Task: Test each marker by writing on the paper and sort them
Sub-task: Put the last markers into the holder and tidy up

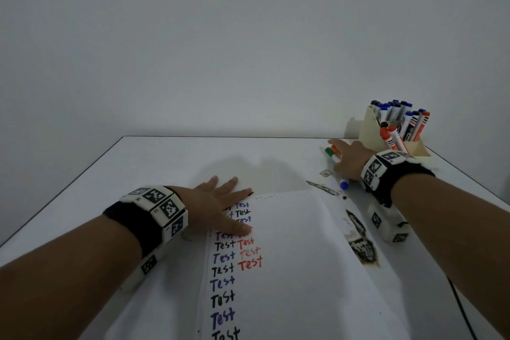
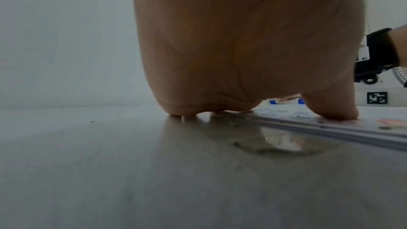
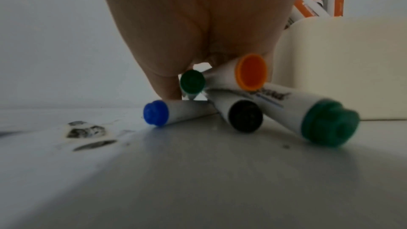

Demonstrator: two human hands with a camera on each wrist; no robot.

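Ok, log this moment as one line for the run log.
left hand: flat on white test paper | right hand: on loose markers pile beside cream plastic holder | none lifted yet

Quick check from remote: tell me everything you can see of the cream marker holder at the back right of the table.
The marker holder is a cream, matte box, seemingly plastic or card, with an angled side wall and open top. It stands upright on the white table near the back right corner, by the wall. Capped markers stand or lean in it, mostly blue-capped behind, orange-red ones in front. The right hand lies just left of it on loose markers; contact with the holder cannot be told.
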